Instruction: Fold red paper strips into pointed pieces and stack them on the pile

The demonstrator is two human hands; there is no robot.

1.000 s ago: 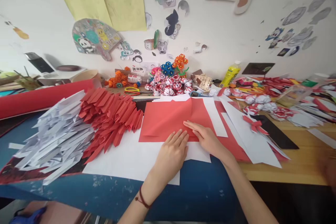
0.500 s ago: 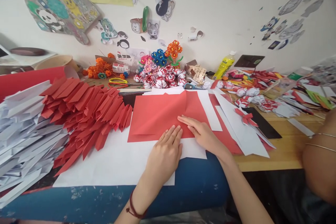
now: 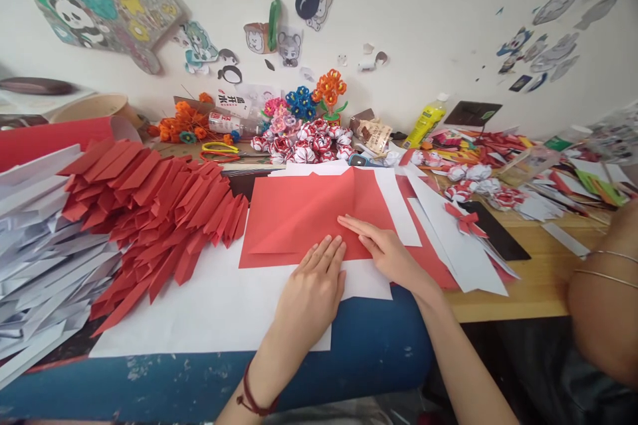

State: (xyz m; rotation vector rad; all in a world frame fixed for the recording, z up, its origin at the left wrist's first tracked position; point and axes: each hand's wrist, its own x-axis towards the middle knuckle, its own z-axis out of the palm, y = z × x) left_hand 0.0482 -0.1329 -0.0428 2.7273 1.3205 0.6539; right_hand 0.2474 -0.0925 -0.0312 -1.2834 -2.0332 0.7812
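Observation:
A red sheet of paper (image 3: 294, 212) lies over white paper (image 3: 214, 312) on the blue-covered front of the table, with a raised fold running across it. My left hand (image 3: 314, 279) rests flat on the red sheet's near edge, fingers stretched out. To its right, my right hand (image 3: 386, 249) also touches the sheet, its fingers extended toward the left. Neither hand grips anything. More white sheets (image 3: 399, 206) stick out from under the red one on the right.
On the left are piles of folded red paper pieces (image 3: 154, 199) and folded white paper pieces (image 3: 44, 246). Behind stand red-and-white paper flowers (image 3: 309, 143), yellow-handled scissors (image 3: 219, 149) and a yellow bottle (image 3: 426, 121). Another person's arm (image 3: 605, 279) is at the right edge.
The camera view has shifted slightly. Both hands keep nearly the same place on the red sheet, and nothing has been taken up or let go.

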